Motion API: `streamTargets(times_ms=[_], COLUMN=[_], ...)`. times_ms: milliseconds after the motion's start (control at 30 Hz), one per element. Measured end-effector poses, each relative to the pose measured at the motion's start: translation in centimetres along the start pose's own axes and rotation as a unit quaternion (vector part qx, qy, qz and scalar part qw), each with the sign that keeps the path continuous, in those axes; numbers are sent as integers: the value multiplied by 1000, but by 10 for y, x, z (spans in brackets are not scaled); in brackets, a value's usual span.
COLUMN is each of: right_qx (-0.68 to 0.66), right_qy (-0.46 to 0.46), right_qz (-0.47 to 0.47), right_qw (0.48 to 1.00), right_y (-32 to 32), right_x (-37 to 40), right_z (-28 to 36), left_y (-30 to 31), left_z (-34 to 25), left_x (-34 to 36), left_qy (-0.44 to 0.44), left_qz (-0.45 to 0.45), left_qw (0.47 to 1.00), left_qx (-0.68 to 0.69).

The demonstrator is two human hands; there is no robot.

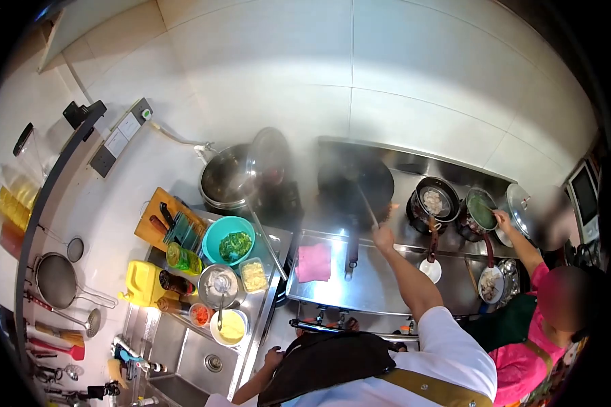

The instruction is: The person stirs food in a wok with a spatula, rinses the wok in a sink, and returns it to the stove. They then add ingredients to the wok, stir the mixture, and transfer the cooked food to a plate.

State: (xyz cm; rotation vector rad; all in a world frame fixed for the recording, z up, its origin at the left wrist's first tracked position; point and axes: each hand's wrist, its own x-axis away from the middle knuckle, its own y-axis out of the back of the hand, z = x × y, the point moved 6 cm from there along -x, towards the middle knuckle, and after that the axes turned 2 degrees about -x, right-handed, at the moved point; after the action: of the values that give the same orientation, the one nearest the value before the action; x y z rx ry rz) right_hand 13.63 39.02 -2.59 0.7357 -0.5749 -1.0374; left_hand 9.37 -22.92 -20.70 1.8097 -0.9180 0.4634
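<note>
My right hand (383, 237) is closed around the long handle of a cooking utensil (368, 205) that reaches into a dark wok (377, 183). Steam over the wok hides the utensil's head and any contents. The wok's own handle (353, 251) points toward me over the steel stovetop (387, 275), beside a folded pink cloth (313, 263). My left hand (273, 357) hangs low by my dark apron (319, 366), left of the stove's front rail (360, 332). It is small in view and its fingers cannot be made out clearly.
At right, a co-worker in a pink top reaches a hand (502, 220) to a pan of green food (480, 209). Between us stands a frying pan (448, 211). At left are a turquoise bowl (214, 239), a sink (176, 359), a steaming pot (214, 178) and a knife block (157, 217).
</note>
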Motion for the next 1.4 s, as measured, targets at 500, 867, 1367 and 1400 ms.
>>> streamTargets(times_ms=[500,867,1367,1400], right_qx=[163,186,-842,-854], right_qy=[79,110,-247,-207], right_qz=[-31,-118,21,54], right_qw=[983,969,479,475], right_y=[110,79,136,125], right_x=[81,88,-17,-44], right_z=[-29,-20,-90,-111], left_y=[22,5,14,16], left_z=[-119,-271,-348,-352], left_x=[-34,-46,5,11], left_qy=[-173,-223,-199,-209], left_qz=[15,168,232,238], left_qw=[979,936,894,894], left_qx=[107,213,329,318])
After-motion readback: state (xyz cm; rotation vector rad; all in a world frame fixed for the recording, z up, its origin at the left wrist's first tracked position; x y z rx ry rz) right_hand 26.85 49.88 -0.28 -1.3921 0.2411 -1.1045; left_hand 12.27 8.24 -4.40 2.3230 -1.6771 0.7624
